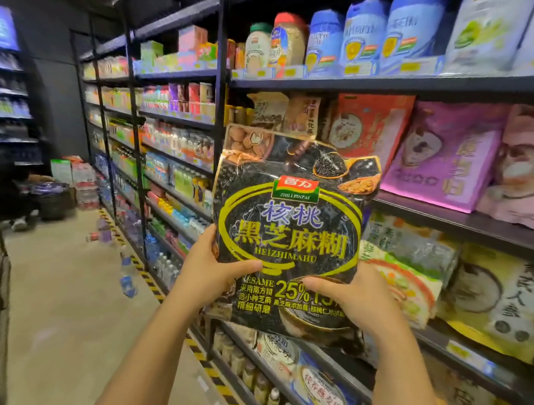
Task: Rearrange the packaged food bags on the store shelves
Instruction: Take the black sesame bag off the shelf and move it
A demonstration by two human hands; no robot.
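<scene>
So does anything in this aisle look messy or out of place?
Yes. Several water bottles lie scattered on the floor beside the shelving on the left, some on their sides, across the yellow-black floor stripe. The black sesame bag, held in both hands, looks intact.

Dark metal shelves carry food bags, jars and bottles.

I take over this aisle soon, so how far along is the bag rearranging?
Done: the red bag, purple bag and pink bag stand fronted on the middle shelf. In hand: the black sesame bag, held off the shelf by the left hand and right hand. Left: placing it; the bags on the shelf below lie slumped.
</scene>
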